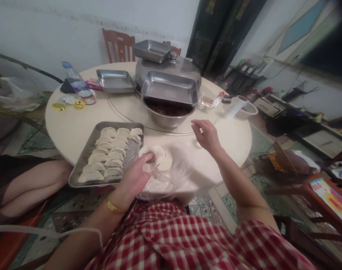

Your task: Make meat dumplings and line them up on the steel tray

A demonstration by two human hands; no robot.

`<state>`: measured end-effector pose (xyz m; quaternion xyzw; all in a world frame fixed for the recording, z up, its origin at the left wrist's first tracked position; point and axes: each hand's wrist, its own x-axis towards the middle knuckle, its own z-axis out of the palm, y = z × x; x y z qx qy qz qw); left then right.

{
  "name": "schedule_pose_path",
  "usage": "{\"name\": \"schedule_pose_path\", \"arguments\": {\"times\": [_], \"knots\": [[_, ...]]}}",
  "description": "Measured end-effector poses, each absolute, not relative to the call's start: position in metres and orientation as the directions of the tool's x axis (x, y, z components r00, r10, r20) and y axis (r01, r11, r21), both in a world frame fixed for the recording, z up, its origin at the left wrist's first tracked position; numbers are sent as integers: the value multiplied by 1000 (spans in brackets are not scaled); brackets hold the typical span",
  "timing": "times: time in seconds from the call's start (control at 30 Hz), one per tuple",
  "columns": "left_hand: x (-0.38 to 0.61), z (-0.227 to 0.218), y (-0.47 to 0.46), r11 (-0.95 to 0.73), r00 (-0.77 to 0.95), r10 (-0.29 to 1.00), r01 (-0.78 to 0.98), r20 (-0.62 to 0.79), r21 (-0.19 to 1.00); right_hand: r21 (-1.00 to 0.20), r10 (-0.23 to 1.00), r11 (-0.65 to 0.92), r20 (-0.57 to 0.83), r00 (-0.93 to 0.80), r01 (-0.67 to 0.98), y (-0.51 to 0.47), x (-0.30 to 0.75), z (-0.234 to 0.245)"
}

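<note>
My left hand (137, 174) holds a round dumpling wrapper (158, 150) with a little dark filling on it, the thumb lying over the filling. Another pale wrapper (165, 162) lies just right of it, by a clear plastic bag (180, 168) at the table's near edge. My right hand (207, 135) is raised over the table, right of a metal bowl (169, 120) of dark filling. Its fingers are bent and apart, and I see nothing in them. Left of my left hand, a metal tray (133, 153) bears rows of folded dumplings (106, 153).
On the round table (230, 150), an empty metal tray (171, 90) rests over the bowl's back. Behind stand a large domed lid (185, 69) and more trays. A bottle (75, 77) and jar (88, 97) stand left, a basket (246, 110) right. Another person's legs (33, 180) show at left.
</note>
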<state>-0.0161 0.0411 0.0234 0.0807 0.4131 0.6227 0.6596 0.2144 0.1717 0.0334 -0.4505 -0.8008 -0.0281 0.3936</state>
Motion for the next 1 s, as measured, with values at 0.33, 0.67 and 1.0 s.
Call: {"name": "schedule_pose_path", "arguments": {"times": [0.33,0.67,1.0], "knots": [[-3,17,46,241,-77,902,-725,-424,645,-395,814,296,580,-14,870,151,302,-10],[7,33,45,391,70,843,-761,-534,518,-312,845,336,517,-138,889,165,318,-45],[8,37,36,401,67,837,-750,-543,526,-164,873,361,406,-271,918,187,307,-46]]}}
